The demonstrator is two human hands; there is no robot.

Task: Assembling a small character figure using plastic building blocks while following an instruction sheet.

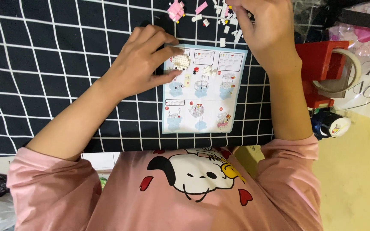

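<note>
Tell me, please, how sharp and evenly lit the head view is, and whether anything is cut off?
Head view: light is soft and even, with faint shadows under the left hand; the leaflet is legible in outline, its small drawings soft; the right hand is cropped at the top edge, its fingertips hidden; the tape dispenser shows mild glare.

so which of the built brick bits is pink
The small pink brick assembly at the top of the black grid cloth; the white rounded brick assembly in the left hand is white.

One head-worn view looks steeply down, close over a black grid-patterned cloth, probably tilted slightly forward.
</note>
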